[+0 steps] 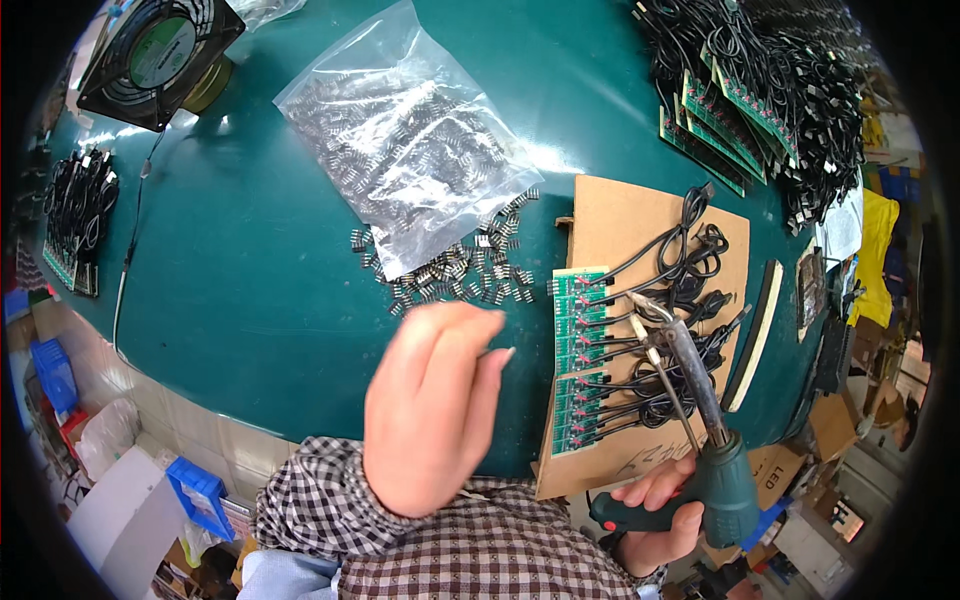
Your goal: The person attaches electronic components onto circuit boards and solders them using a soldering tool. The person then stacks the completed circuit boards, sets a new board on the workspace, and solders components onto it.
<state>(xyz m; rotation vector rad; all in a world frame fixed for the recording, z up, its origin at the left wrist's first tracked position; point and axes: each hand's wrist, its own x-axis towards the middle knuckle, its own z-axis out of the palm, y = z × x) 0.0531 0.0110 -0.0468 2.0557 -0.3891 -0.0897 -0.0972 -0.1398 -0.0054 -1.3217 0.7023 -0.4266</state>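
My right hand is wrapped round the green handle of a soldering gun, a trigger type with a long metal barrel and a thin feed tube beside it. Its tip hovers over the black cables, just right of a strip of green circuit boards with red and black wires. Near the pile of small black pin connectors, my left hand is bent, thumb and index fingertip apart with nothing visible between them. Its other fingers are partly hidden.
A clear plastic bag of connectors lies behind the loose pile. The boards rest on a cardboard sheet. Bundled black cables with boards are heaped at back right, more cables at left. A fan stands at back left.
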